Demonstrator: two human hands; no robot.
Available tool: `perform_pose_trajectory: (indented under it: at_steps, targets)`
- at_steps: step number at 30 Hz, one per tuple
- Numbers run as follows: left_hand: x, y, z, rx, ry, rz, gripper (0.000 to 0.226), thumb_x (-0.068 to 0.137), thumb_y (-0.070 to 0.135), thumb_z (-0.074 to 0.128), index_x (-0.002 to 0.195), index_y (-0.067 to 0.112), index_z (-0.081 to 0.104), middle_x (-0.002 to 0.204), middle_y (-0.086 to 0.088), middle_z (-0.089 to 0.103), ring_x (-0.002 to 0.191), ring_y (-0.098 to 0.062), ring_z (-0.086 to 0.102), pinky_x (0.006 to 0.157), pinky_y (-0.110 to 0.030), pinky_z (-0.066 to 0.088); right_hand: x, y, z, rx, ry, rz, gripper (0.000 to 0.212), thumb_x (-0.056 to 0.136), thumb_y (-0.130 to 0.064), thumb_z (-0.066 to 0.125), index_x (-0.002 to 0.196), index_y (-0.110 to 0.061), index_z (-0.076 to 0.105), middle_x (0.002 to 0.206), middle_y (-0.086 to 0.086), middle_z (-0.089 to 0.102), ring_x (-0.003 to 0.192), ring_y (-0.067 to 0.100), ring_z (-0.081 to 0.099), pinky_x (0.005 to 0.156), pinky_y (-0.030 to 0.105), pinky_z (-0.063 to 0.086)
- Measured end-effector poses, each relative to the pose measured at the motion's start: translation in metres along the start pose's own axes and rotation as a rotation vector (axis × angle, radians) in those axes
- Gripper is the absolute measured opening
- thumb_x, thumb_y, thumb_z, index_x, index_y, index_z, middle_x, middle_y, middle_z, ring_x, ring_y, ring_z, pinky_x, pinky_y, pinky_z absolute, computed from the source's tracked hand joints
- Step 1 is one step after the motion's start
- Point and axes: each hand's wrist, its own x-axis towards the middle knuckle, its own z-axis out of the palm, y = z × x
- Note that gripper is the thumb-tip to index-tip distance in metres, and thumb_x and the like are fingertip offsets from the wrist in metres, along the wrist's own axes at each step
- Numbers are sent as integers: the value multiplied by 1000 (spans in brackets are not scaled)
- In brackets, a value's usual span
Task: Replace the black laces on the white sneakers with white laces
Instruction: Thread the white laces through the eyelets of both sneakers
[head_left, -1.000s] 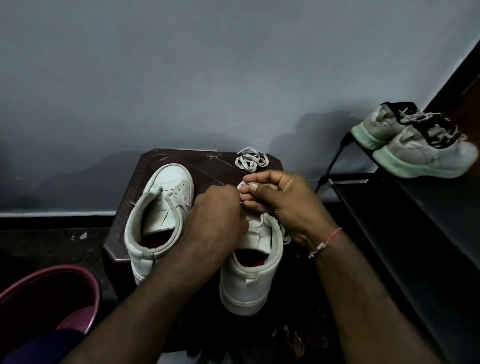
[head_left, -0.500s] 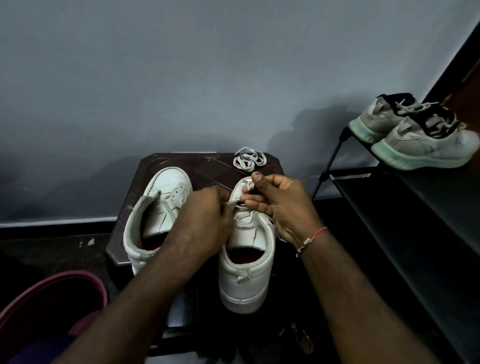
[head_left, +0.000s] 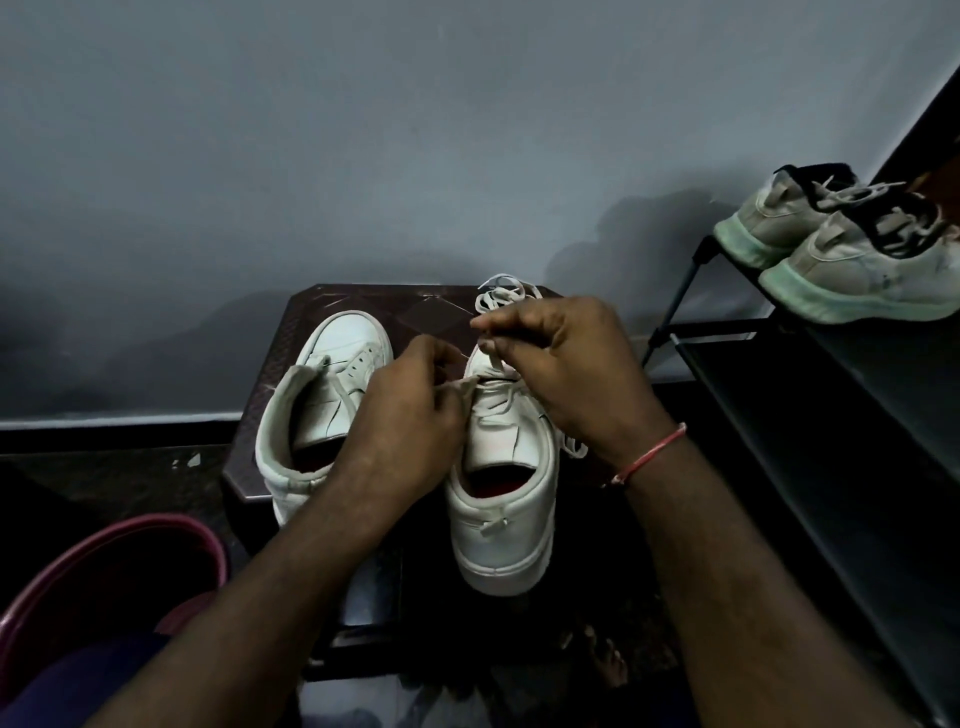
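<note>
At centre frame, on a dark stool (head_left: 332, 306), the two white sneakers stood side by side with toes toward the wall. No black lace showed on either. The left hand (head_left: 410, 415) pinched one end of a white lace (head_left: 492, 359) beside the toe-end eyelets of the right-frame sneaker (head_left: 498, 519). The right hand (head_left: 566, 374), fingers curled, pinched another stretch of the same lace just above the shoe, and a loose tail hung over that shoe's outer side. Judged from this, removal of the black laces was done and threading of the first white lace was at its early rows. The left-frame sneaker (head_left: 322, 405) showed empty eyelets, and a spare coiled lace (head_left: 501, 299) lay at the stool's far edge, partly behind the right hand. Both hands covered the eyelets in use, so the rows threaded could not be counted. Dim light obscured the floor; a maroon tub (head_left: 119, 551) at lower left and a shoe rack (head_left: 831, 426) at right were cut by the frame.
</note>
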Motion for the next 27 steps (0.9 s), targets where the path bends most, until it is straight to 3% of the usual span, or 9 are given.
perform_pose_trajectory:
  at_steps: [3, 7, 11, 16, 20, 22, 23, 25, 27]
  targets:
    - [-5, -2, 3, -53, 16, -34, 23, 90, 10, 57, 112, 17, 58, 102, 2, 66, 93, -11, 61, 81, -26, 47, -4, 5, 5, -29, -143, 71, 35, 84, -6, 68, 113, -25, 71, 87, -14, 74, 81, -4, 65, 83, 23, 52]
    - [-8, -3, 6, -111, 35, -64, 27, 90, 15, 60, 116, 21, 55, 104, 1, 67, 96, -15, 62, 84, -31, 50, -2, 10, 6, -93, -188, 202, 18, 73, -13, 73, 76, -28, 63, 64, -10, 71, 66, 9, 68, 74, 44, 57]
    - [-11, -2, 7, -151, 68, -66, 33, 89, 14, 59, 120, 22, 52, 102, 2, 65, 95, -14, 61, 82, -28, 48, -3, 10, 10, -186, -222, 209, 6, 68, -24, 76, 66, -28, 71, 62, -9, 69, 64, 9, 67, 69, 41, 58]
    - [-11, -1, 7, -151, 82, -81, 36, 88, 10, 56, 122, 22, 51, 85, 13, 59, 82, 4, 56, 65, -5, 38, -3, 8, 12, -211, -235, 199, 9, 72, -15, 77, 66, -19, 73, 65, -4, 70, 65, 11, 67, 68, 39, 57]
    - [-14, 1, 10, -153, 125, -49, 29, 88, 15, 58, 116, 22, 58, 89, 9, 67, 84, -6, 62, 73, -22, 47, -5, 6, 14, -171, -193, 204, 9, 72, -14, 77, 65, -18, 73, 63, -5, 70, 62, 8, 67, 65, 34, 57]
    - [-15, 1, 14, -158, 147, -24, 20, 90, 29, 56, 105, 22, 67, 90, 9, 70, 84, -6, 64, 75, -26, 50, -6, 7, 15, -108, -183, 224, 9, 71, -11, 77, 68, -18, 73, 63, -3, 70, 61, 11, 68, 64, 37, 58]
    - [-16, 1, 16, -168, 142, -33, 26, 90, 37, 51, 99, 21, 70, 88, 8, 71, 83, -7, 65, 76, -28, 51, -6, 9, 13, -36, -185, 249, 14, 69, -8, 76, 70, -20, 71, 63, 0, 71, 61, 15, 68, 66, 41, 59]
    - [-16, 0, 19, -335, 118, -144, 38, 93, 40, 43, 89, 17, 74, 83, 3, 73, 82, -12, 68, 78, -34, 52, -6, 12, 9, 116, -200, 305, 26, 67, -2, 78, 72, -23, 63, 63, 5, 71, 60, 20, 68, 70, 45, 59]
    - [-14, 1, 21, -586, 76, -329, 35, 100, 29, 46, 85, 15, 75, 80, -1, 76, 83, -18, 71, 79, -34, 55, -7, 15, 4, 207, -229, 322, 32, 69, 5, 79, 72, -21, 59, 61, 5, 69, 59, 19, 66, 69, 40, 56]
